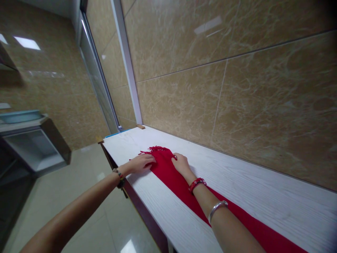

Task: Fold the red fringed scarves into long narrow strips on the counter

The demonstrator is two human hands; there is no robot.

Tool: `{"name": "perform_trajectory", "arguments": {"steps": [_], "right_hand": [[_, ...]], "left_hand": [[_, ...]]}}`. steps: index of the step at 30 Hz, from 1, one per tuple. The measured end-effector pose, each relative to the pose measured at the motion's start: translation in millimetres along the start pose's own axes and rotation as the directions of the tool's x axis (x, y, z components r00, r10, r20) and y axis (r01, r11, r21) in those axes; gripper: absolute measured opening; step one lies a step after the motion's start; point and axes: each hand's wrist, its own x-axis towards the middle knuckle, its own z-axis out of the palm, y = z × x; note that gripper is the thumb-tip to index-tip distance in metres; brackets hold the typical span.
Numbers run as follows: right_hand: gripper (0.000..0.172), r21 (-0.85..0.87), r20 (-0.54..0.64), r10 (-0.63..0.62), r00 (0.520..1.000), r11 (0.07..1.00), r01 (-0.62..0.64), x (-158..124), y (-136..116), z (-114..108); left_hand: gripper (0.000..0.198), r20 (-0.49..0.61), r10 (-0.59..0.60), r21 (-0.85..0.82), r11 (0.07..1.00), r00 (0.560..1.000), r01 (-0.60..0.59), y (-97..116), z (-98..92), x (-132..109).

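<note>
A long red scarf (pixel 171 175) lies lengthwise on a white wood-grain tabletop (pixel 158 191), its fringed end pointing away from me. Near that end, my left hand (pixel 142 163) is at the scarf's left edge, fingers bent together over the cloth. My right hand (pixel 181 164) pinches the opposite edge between thumb and curled fingers. My right forearm passes over the scarf and hides part of it. The near end of the scarf runs out of view at the lower right.
A tan marble-tiled wall (pixel 189 98) borders the table's right side. Small wooden blocks (pixel 140 126) sit at its far corners. Left of the table is a tiled floor (pixel 89 200). Farther off, a light blue basin (pixel 21 116) stands on a counter.
</note>
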Motion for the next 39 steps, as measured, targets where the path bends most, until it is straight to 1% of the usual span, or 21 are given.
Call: {"name": "perform_trajectory", "arguments": {"steps": [1,2,4,5,7,8,10,12,13,14,15,18,20,22,24,27,30,32,33,37,39], "right_hand": [[0.029,-0.005,0.003,-0.001,1.0,1.0,0.001,-1,0,0],[0.029,-0.011,0.004,-0.003,1.0,1.0,0.003,-1,-1,0],[0.03,-0.023,0.008,-0.008,1.0,1.0,0.009,-2,-2,0],[0.03,-0.028,0.01,-0.012,1.0,1.0,0.012,-2,-2,0],[0.031,-0.037,0.016,-0.019,1.0,0.999,0.019,-2,-2,0],[0.031,-0.041,0.019,-0.021,1.0,0.999,0.022,-2,-3,0],[0.031,-0.047,0.024,-0.022,0.999,0.999,0.023,-2,-2,0],[0.031,-0.05,0.026,-0.021,0.999,0.998,0.023,-2,-2,1],[0.032,-0.052,0.026,-0.021,0.999,0.998,0.023,-2,-2,1],[0.032,-0.052,0.025,-0.022,0.999,0.998,0.023,-2,-1,1],[0.032,-0.053,0.026,-0.024,0.999,0.998,0.026,-3,-1,1],[0.031,-0.053,0.026,-0.036,0.999,0.998,0.037,-4,-2,0],[0.031,-0.051,0.024,-0.048,0.999,0.997,0.049,-5,-5,-2],[0.031,-0.049,0.021,-0.063,0.998,0.997,0.064,-7,-9,-3],[0.032,-0.038,0.022,-0.122,0.992,0.992,0.122,-12,-16,-3],[0.035,-0.002,0.052,-0.331,0.942,0.944,0.331,-20,-25,1],[0.038,0.008,0.136,-0.481,0.866,0.875,0.484,-28,-31,6],[0.042,-0.007,0.17,-0.49,0.855,0.867,0.499,-30,-32,9],[0.044,-0.018,0.165,-0.475,0.865,0.875,0.484,-30,-32,9],[0.044,-0.066,0.096,-0.357,0.929,0.929,0.363,-27,-31,7],[0.04,-0.107,0.101,-0.31,0.945,0.941,0.32,-26,-33,3]], "left_hand": [[0.029,0.015,-0.011,0.011,1.0,1.0,0.011,-3,0.6,-3],[0.027,0.004,-0.096,0.041,0.995,0.995,0.096,-8,0.3,-7],[0.028,-0.072,-0.299,0.1,0.947,0.951,0.305,-22,-2.8,-16],[0.029,-0.109,-0.354,0.11,0.924,0.929,0.366,-28,-4.8,-20],[0.034,-0.148,-0.381,0.109,0.911,0.912,0.398,-31,-8.0,-25],[0.037,-0.14,-0.347,0.101,0.926,0.927,0.362,-27,-8.8,-25],[0.041,-0.056,-0.152,0.057,0.986,0.987,0.156,-14,-8.7,-24],[0.045,0.042,0.064,-0.015,0.998,0.997,-0.063,-2,-7.7,-23],[0.044,0.068,0.094,-0.028,0.995,0.993,-0.092,-1,-7.5,-24],[0.041,0.071,0.05,-0.011,0.999,0.996,-0.049,-3,-7.7,-26],[0.036,0.048,-0.053,0.031,0.998,0.997,0.052,-9,-8.4,-29],[0.023,-0.088,-0.343,0.145,0.924,0.935,0.353,-37,-12.0,-42],[0.022,-0.154,-0.413,0.167,0.885,0.898,0.436,-48,-14.2,-46],[0.027,-0.176,-0.423,0.171,0.876,0.889,0.451,-46,-15.6,-40],[0.037,-0.158,-0.346,0.157,0.916,0.925,0.37,-33,-17.0,-26],[0.05,-0.125,-0.086,0.098,0.99,0.988,0.098,-8,-20.8,2],[0.041,-0.064,0.117,0.059,0.992,0.991,-0.113,6,-23.7,20],[0.029,-0.011,0.148,0.071,0.987,0.989,-0.147,9,-22.7,25],[0.027,-0.01,0.136,0.092,0.987,0.991,-0.135,10,-21.2,26],[0.035,-0.123,0.097,0.166,0.983,0.988,-0.076,16,-14.4,31],[0.035,-0.118,0.129,0.163,0.981,0.985,-0.11,19,-13.9,37]]}}
